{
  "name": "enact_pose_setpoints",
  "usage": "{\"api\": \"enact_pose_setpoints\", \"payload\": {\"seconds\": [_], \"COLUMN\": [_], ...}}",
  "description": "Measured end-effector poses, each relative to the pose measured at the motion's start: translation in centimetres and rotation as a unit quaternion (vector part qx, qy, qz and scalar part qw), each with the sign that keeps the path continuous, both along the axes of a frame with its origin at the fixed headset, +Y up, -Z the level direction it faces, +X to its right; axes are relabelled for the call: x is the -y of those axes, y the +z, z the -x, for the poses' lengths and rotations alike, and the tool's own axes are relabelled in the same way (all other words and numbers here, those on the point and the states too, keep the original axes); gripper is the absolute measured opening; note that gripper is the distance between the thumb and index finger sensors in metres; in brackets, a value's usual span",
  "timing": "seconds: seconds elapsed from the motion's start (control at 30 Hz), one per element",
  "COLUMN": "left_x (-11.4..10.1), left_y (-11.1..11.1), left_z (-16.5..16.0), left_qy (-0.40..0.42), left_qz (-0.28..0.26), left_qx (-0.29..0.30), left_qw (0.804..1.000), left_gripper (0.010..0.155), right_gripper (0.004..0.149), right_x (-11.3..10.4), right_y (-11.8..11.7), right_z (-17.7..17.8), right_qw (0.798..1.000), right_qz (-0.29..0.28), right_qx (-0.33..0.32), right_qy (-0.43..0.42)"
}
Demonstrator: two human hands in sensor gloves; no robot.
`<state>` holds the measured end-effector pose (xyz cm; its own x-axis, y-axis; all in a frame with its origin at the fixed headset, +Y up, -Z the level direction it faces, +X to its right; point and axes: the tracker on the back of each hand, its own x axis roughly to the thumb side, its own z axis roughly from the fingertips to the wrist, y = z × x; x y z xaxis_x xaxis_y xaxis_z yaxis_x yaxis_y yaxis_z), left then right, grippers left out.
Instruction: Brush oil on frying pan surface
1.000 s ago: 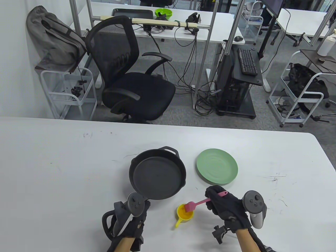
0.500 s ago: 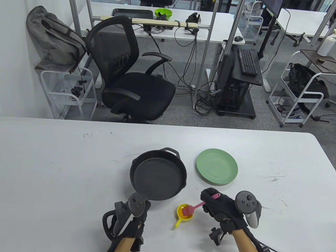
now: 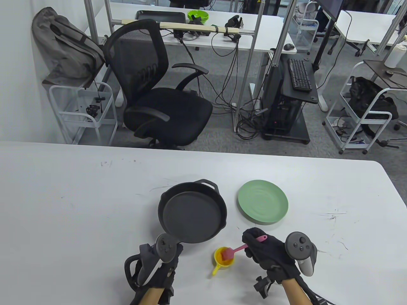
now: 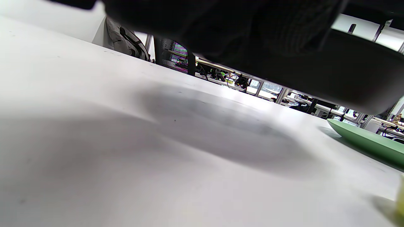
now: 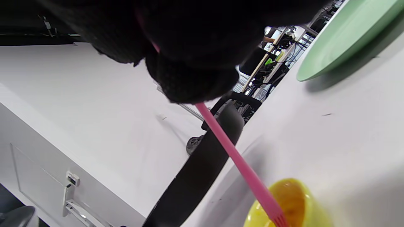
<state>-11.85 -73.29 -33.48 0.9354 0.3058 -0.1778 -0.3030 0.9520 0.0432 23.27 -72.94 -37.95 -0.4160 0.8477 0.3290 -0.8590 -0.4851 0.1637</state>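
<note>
Oiling at loading stage: right hand grasps pink brush, bristles dipped in yellow oil cup; left hand apparently steadies near-left frying pan handle, grip hidden; pan surface unbrushed.

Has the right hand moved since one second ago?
Yes. The right hand moved left, toward the yellow cup, lowering the brush into it; the green plate stayed put.
</note>
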Motion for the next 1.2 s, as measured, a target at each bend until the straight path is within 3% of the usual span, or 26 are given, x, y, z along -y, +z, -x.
{"api": "enact_pose_setpoints", "payload": {"seconds": [0.13, 0.27, 0.63, 0.97, 1.2], "left_x": [0.0, 0.0, 0.0, 0.0, 0.2], "left_y": [0.0, 0.0, 0.0, 0.0, 0.0], "left_z": [0.0, 0.0, 0.0, -0.1, -0.5], "left_qy": [0.0, -0.001, -0.002, -0.004, 0.002], "left_qz": [0.0, 0.001, 0.004, 0.001, -0.002], "left_qx": [0.002, 0.002, 0.003, 0.005, 0.013], "left_qw": [1.0, 1.0, 1.0, 1.0, 1.0], "left_gripper": [0.06, 0.06, 0.06, 0.06, 0.06], "right_gripper": [0.04, 0.039, 0.039, 0.039, 0.039], "right_x": [-1.1, -2.0, -2.3, -2.7, -4.0], "right_y": [0.5, 0.9, 1.7, 1.9, 1.8], "right_z": [-0.2, -0.2, 1.1, 0.8, -1.8], "right_qw": [0.999, 0.993, 0.978, 0.98, 0.994], "right_qz": [-0.036, -0.052, -0.035, -0.055, -0.073], "right_qx": [-0.011, -0.066, -0.167, -0.161, -0.084], "right_qy": [0.016, 0.084, 0.123, 0.106, 0.002]}}
